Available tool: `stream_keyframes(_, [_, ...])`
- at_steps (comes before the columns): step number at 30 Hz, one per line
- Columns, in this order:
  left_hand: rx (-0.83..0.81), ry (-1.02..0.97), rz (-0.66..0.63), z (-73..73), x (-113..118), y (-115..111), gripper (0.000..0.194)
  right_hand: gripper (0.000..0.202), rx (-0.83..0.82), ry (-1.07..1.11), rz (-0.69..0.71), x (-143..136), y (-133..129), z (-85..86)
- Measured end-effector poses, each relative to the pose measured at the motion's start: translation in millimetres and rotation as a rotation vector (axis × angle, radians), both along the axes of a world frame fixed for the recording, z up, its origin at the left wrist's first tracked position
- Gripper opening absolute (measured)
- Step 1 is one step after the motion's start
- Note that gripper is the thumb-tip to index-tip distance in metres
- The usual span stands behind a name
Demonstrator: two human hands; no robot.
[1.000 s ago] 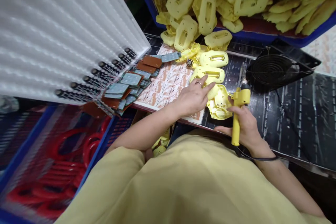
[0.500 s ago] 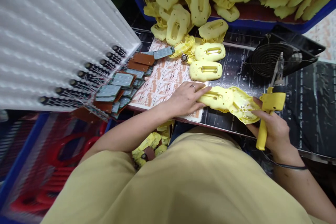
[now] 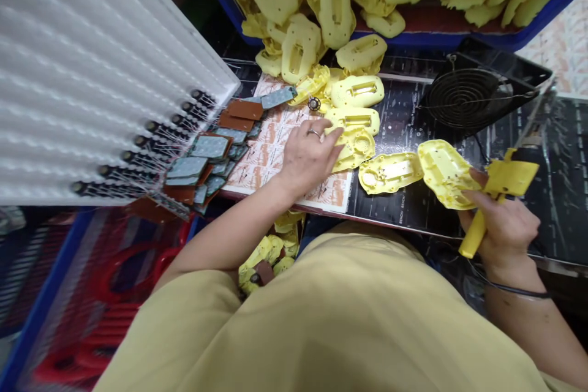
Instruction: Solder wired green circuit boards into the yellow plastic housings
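A worker in a yellow shirt reaches with bare hands over a black surface, partly covered by patterned paper. The left hand, a ring on one finger, has its fingers spread at the edge of a yellow molded shell, its inner side up. The right hand has its fingers wrapped around a yellow pistol-shaped tool, its fingertips also at the edge of a wide yellow shell. Between the hands lies a narrow yellow shell, hollow side up. Beyond, slotted shells lie near a small round black part. Circuit boards are heaped beside a white foam panel; a black fan sits at right, below a blue crate full of yellow shells.
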State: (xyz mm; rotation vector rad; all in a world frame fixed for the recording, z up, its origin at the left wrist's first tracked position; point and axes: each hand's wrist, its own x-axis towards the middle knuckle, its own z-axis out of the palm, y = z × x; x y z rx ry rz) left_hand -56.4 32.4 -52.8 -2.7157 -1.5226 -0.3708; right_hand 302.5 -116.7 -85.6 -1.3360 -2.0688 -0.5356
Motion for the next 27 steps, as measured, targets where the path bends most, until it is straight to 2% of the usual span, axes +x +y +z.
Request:
stream_keyframes(2, [0.084, -0.055, -0.212, -2.8, 18.7, -15.2, 0.044, 0.075, 0.026, -0.060, -0.036, 5.5, -5.2, -0.8])
stream_keyframes(4, [0.076, -0.040, -0.427, -6.3, 39.8, -31.4, 0.047, 0.078, 0.071, -0.098, -0.077, 5.1, -9.1, 1.4])
stream_keyframes(6, [0.035, 0.028, -0.543, -7.6, 56.3, -42.7, 0.047, 0.078, 0.073, -0.104, -0.086, 0.5, -13.3, 6.5])
stream_keyframes(8, [-0.021, 0.088, -0.612, -5.0, 63.0, -45.5, 0.044, 0.076, 0.022, -0.085, -0.005, -3.3, -18.1, 13.0])
stream_keyframes(11, [-0.143, 0.110, -0.796, 3.7, 57.1, -33.7, 0.045, 0.050, -0.021, -0.019, 0.090, 1.5, -22.7, 19.9])
stream_keyframes(13, [-0.208, 0.098, -0.885, 9.2, 51.5, -20.3, 0.044, 0.027, -0.048, -0.017, 0.054, 11.8, -20.8, 18.9])
stream_keyframes(14, [-0.230, 0.093, -0.897, 11.0, 50.0, -13.6, 0.043, 0.022, -0.093, -0.024, 0.040, 17.5, -18.1, 16.7])
stream_keyframes(17, [-0.276, 0.098, -0.830, 11.3, 50.5, 1.5, 0.044, 0.028, -0.249, -0.021, 0.127, 30.2, -6.3, 8.5])
stream_keyframes(20, [-0.249, 0.064, -0.705, 5.5, 47.8, 6.0, 0.041, 0.031, -0.299, -0.029, 0.236, 32.9, 1.5, 7.2])
stream_keyframes(24, [-0.127, -0.053, -0.473, -5.0, 27.6, -5.0, 0.036, 0.019, -0.237, -0.103, 0.224, 27.9, -0.9, 17.8])
stream_keyframes(27, [-0.162, -0.015, -0.302, -12.6, 12.4, -21.6, 0.056, 0.017, -0.166, -0.131, 0.213, 20.0, -2.7, 24.7])
